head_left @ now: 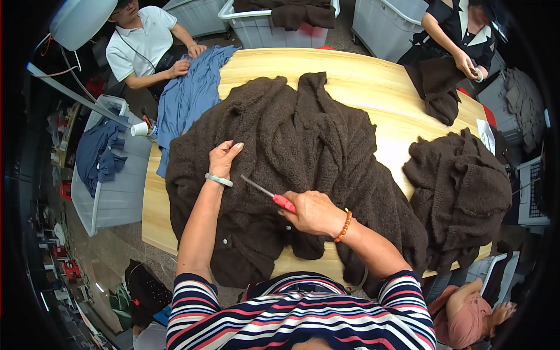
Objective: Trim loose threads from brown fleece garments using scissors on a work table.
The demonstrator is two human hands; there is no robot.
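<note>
Hands: two, both mine, over the brown knit (280, 128).
Left hand (223, 158): half curled on the cloth, thumb lifted away; I can't tell whether my fingers pinch a fold.
Right hand (315, 211): closed around one red-handled tool (284, 203), its thin metal shaft pointing up and left, toward my other hand.
Wrists: one pale green bangle (219, 179) on the left, one orange bead bracelet (345, 226) on the right.
Brown knit: spread in front of me across the one wooden table (373, 79), dark, fuzzy, deeply rumpled; two small shiny buttons (225, 241) show near me.
Beside it: one brown heap (461, 192) at right, one blue cloth (192, 93) at upper left.
</note>
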